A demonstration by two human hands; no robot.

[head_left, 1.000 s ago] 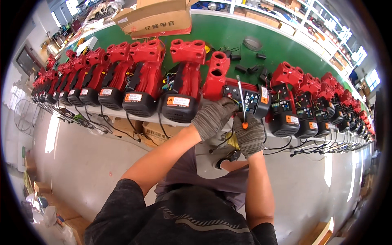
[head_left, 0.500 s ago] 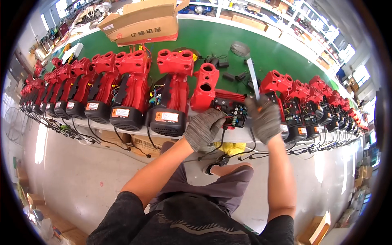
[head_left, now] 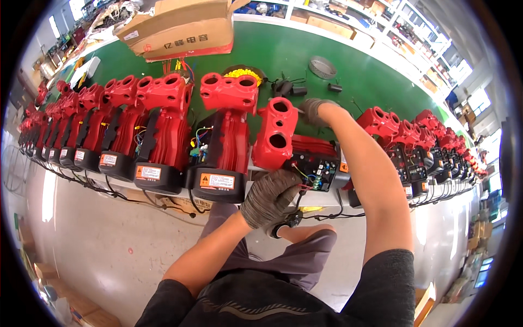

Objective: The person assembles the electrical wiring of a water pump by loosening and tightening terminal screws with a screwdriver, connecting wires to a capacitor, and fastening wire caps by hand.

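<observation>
My left hand point(head_left: 271, 199), in a grey knit glove, is closed at the near edge of an open black wiring box point(head_left: 313, 170). Its fingertips pinch a thin red wire point(head_left: 305, 186) by the circuit board. The box belongs to a red pump point(head_left: 277, 131) lying on its side, with two round openings facing up. Reaching past this pump, my gloved right hand point(head_left: 316, 112) is low over the green bench top point(head_left: 289, 49). Its fingers are mostly hidden, and what they hold cannot be made out. Black cylindrical capacitors point(head_left: 298, 91) lie just beyond it.
Similar red pumps point(head_left: 223, 141) line the bench on both sides, their black cords point(head_left: 117, 193) hanging off the front edge. At the back are a cardboard box point(head_left: 188, 35), a bowl of yellow connectors point(head_left: 243, 74) and a round grey dish point(head_left: 322, 67). Shelves point(head_left: 348, 27) stand behind.
My right hand has moved from the wiring box, where it held a long pale-bladed tool, forward and left beyond the pump. The left hand stays at the box. The view has shifted slightly.
</observation>
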